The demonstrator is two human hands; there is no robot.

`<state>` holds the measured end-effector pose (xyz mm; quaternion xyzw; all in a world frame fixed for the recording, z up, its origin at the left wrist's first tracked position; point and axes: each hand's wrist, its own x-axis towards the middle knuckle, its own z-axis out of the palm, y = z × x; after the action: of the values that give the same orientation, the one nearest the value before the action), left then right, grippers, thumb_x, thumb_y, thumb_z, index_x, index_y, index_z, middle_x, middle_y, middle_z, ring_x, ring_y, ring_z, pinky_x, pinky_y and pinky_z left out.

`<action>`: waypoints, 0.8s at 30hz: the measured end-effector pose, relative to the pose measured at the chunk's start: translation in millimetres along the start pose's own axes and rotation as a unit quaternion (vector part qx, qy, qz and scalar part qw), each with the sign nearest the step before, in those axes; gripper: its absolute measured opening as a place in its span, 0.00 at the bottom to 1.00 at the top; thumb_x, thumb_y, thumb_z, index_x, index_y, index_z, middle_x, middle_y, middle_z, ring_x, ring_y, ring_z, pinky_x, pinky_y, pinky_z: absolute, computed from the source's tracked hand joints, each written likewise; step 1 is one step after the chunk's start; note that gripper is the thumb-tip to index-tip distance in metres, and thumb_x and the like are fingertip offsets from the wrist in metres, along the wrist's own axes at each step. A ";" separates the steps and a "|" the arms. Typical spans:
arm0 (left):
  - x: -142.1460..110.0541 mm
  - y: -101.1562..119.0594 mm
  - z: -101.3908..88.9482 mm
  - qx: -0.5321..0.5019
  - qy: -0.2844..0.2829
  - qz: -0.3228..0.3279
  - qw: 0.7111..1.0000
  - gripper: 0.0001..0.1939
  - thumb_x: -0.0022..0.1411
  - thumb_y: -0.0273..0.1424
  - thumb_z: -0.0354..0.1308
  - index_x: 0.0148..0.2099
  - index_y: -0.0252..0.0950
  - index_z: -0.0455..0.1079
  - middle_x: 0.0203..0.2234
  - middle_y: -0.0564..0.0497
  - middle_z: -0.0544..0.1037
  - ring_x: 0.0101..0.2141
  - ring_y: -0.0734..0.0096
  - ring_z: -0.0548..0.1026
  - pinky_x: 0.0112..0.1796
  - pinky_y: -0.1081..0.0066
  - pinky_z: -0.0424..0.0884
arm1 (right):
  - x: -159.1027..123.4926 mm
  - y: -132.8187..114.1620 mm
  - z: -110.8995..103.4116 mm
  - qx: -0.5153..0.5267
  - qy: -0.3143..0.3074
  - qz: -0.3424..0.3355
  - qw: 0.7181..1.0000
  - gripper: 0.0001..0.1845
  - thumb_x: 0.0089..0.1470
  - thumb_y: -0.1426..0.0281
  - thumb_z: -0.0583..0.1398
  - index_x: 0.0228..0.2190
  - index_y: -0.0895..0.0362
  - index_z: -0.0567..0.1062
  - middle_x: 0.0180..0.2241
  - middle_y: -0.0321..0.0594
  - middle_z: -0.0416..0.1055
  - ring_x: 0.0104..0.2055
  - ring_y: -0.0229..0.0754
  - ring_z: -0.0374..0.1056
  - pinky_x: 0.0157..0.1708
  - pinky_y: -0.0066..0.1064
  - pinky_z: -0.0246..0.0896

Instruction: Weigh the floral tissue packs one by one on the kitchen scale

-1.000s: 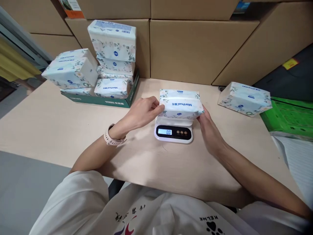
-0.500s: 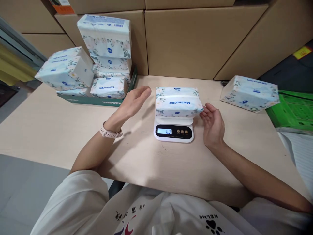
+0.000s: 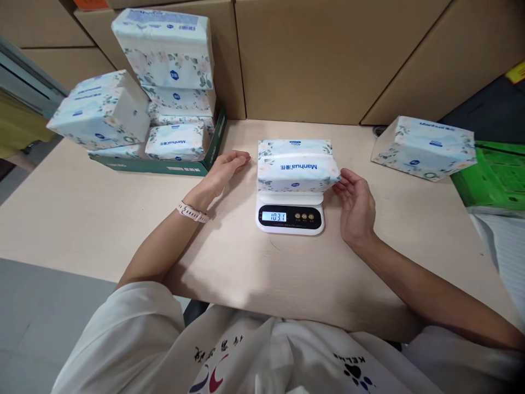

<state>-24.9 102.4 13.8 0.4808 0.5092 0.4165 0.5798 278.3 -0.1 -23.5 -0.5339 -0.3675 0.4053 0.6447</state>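
Note:
A floral tissue pack (image 3: 298,167) lies on the platform of a white kitchen scale (image 3: 290,229), whose lit display (image 3: 274,216) reads about 103.1. To the pack's left my left hand (image 3: 227,171) rests at the table, fingers loosely bent and holding nothing, apart from the pack. My right hand (image 3: 356,207) stands at the pack's right end, palm turned inward and fingers apart. Its fingertips are beside the pack's corner; whether they touch it I cannot tell. Part of the scale's platform is hidden under the pack.
At the left, a green tray (image 3: 156,166) holds several stacked tissue packs (image 3: 172,65). Another tissue pack (image 3: 424,148) sits at the table's right edge, beside a green crate (image 3: 494,175). Cardboard boxes (image 3: 303,60) form a wall behind. A person's yellow clothing (image 3: 18,128) shows at far left.
The scale's display has gone from 0.0 to about 103.1. My left hand has lowered and its fingers have relaxed. My right hand stays by the pack; the whole view has tilted slightly.

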 end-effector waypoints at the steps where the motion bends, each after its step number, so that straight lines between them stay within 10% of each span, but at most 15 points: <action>1: -0.2 0.3 -0.2 -0.005 -0.001 -0.001 1.000 0.10 0.64 0.33 0.70 0.45 0.35 0.79 0.46 0.44 0.83 0.53 0.63 0.79 0.66 0.62 0.67 | 0.2 0.2 0.4 0.002 0.000 -0.001 1.000 0.29 0.64 0.43 0.61 0.53 0.51 0.80 0.54 0.43 0.82 0.61 0.48 0.77 0.71 0.52 0.67; 24: 2.3 -5.6 -3.3 0.025 -0.007 0.014 1.000 0.12 0.61 0.32 0.70 0.47 0.35 0.80 0.46 0.45 0.83 0.50 0.65 0.79 0.63 0.61 0.69 | 0.9 3.3 -1.1 -0.034 -0.017 -0.023 0.999 0.26 0.67 0.46 0.58 0.49 0.51 0.82 0.51 0.44 0.82 0.57 0.49 0.77 0.67 0.51 0.71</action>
<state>-27.9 104.0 7.9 0.5048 0.5090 0.4082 0.5652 279.2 0.6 -26.8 -0.5400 -0.4043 0.3861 0.6292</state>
